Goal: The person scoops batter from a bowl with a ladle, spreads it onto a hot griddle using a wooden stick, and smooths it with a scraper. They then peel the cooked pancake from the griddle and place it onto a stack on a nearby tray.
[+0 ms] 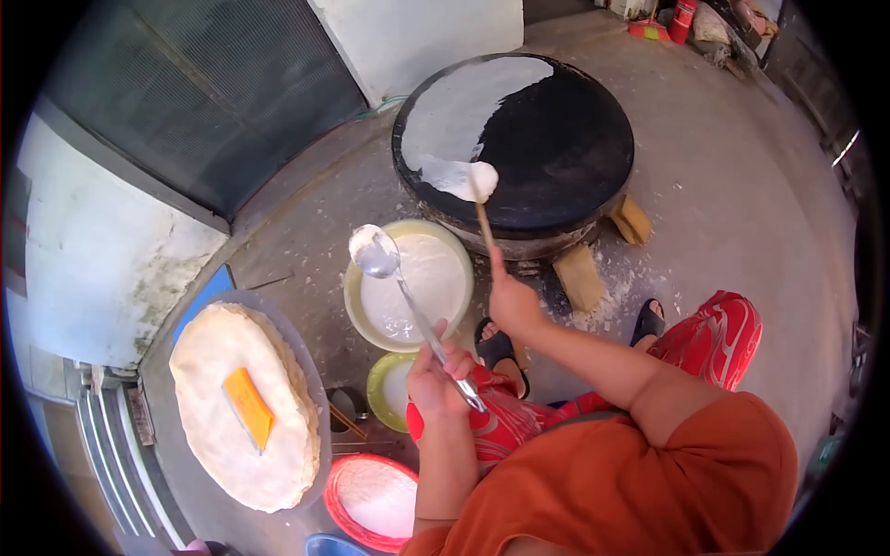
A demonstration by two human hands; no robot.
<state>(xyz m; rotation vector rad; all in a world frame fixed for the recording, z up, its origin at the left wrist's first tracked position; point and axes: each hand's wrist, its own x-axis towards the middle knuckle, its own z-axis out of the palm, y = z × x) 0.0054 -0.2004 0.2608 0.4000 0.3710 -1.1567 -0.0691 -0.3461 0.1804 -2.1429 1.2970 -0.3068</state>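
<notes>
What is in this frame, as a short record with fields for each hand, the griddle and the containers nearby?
Griddle: round and black; white batter covers its left part
Left hand: grips a metal ladle, its scoop raised over the batter bowl
Right hand: holds a wooden spreader, its head in the batter on the griddle
Floor, left: stack of pale round sheets with a yellow scraper on top
Near the knees: small green bowl, red basin

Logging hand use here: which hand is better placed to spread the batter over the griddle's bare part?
Right. The right hand holds the spreader, its head in the batter on the griddle. The left hand holds a ladle above the bowl.
</notes>
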